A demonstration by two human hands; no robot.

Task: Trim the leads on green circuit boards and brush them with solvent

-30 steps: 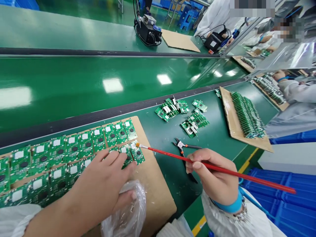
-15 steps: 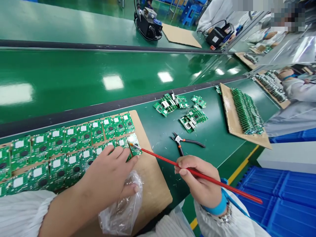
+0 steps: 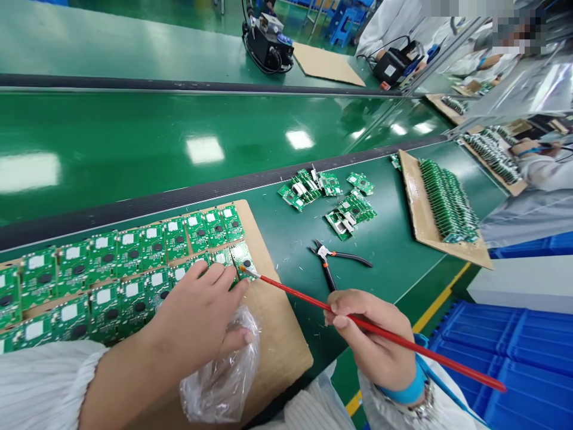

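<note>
My right hand [image 3: 378, 334] pinches a slim red paintbrush [image 3: 295, 292] partway along its handle. The brush's bristles touch, or hover just over, the end circuit board [image 3: 244, 258] of the nearer row. My left hand [image 3: 199, 316] lies across that row, fingers apart and fingertips on or close to the boards near the brush tip; its palm side is hidden. Under its thumb is a crumpled clear plastic bag [image 3: 219, 388]. Green circuit boards [image 3: 129, 248] with white squares and dark round spots stand in two rows on a cardboard sheet [image 3: 284, 334].
Orange-and-black cutting pliers [image 3: 329, 257] lie right of the cardboard, near loose piles of boards [image 3: 351, 215]. Farther right, a cardboard sheet carries tightly stacked boards [image 3: 447, 203]. Blue crates [image 3: 528, 370] stand at lower right. A co-worker's sleeve [image 3: 546, 173] shows at the right edge.
My right hand has shifted right and slightly down, drawing the brush tip a little rightward across the end board. My left hand has barely moved.
</note>
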